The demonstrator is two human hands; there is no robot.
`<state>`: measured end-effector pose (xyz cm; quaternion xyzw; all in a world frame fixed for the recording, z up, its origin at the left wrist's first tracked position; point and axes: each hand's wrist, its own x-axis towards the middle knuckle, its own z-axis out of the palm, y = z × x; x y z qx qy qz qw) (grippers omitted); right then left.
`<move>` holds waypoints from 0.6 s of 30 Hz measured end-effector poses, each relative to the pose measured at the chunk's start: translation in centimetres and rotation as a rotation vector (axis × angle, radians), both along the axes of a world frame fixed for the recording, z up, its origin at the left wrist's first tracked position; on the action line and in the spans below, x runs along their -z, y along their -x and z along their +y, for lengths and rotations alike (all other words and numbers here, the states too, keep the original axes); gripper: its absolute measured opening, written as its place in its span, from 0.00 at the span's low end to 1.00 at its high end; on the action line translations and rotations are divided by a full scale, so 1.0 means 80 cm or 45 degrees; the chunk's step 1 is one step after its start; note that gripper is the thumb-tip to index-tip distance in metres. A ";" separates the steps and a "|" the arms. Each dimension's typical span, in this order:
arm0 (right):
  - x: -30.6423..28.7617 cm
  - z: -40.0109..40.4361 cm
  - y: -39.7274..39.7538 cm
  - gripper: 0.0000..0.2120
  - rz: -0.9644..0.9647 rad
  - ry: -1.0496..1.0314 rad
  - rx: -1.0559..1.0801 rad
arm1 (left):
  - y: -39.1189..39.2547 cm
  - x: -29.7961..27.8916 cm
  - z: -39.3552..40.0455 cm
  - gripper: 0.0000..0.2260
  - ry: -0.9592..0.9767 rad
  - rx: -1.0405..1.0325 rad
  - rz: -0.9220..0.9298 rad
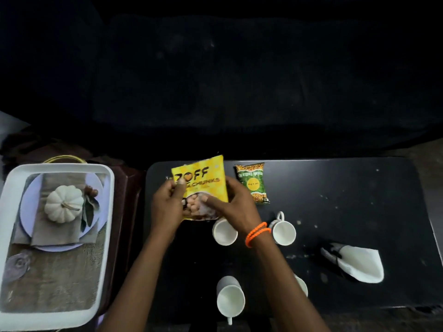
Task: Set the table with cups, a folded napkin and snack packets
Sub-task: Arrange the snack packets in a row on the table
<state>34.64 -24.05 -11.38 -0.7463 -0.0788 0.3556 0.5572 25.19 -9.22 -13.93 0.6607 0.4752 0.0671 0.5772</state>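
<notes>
Seen from above: a yellow snack packet (pixel 201 178) gripped over the far left part of a black table (pixel 359 188), tilted up toward the camera. Left hand (pixel 167 202) curled round the packet's left edge, thumb pressed on its face near the printed name. Right hand (pixel 236 207) wrapped round the lower right edge, thumb laid across the picture at the bottom of the packet; an orange bracelet (pixel 257 233) on that wrist. Just right of the yellow packet, flat on the table, a green snack packet (pixel 253 183). Nearer the camera, four white cups: one (pixel 224 232) just below the held packet, partly behind the right wrist; one (pixel 282 230) to its right with handle pointing far; one (pixel 230 298) near the front edge with handle pointing near; one (pixel 302 285) mostly hidden by the right forearm. At the right, well apart from the cups, a folded white napkin (pixel 359 263) with a dark patterned end. Left of the table, a white tray (pixel 109 188) printed with a pumpkin place setting
</notes>
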 end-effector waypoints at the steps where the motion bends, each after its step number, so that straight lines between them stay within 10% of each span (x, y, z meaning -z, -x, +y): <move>1: -0.001 -0.014 -0.014 0.20 -0.032 -0.008 0.026 | -0.022 -0.001 -0.015 0.17 0.060 0.002 -0.001; 7: 0.012 -0.132 -0.112 0.14 -0.104 0.114 0.300 | -0.144 0.006 -0.125 0.20 0.315 0.237 -0.082; 18: 0.085 -0.245 -0.175 0.34 -0.325 0.684 0.328 | -0.229 0.050 -0.228 0.29 -0.210 0.820 0.256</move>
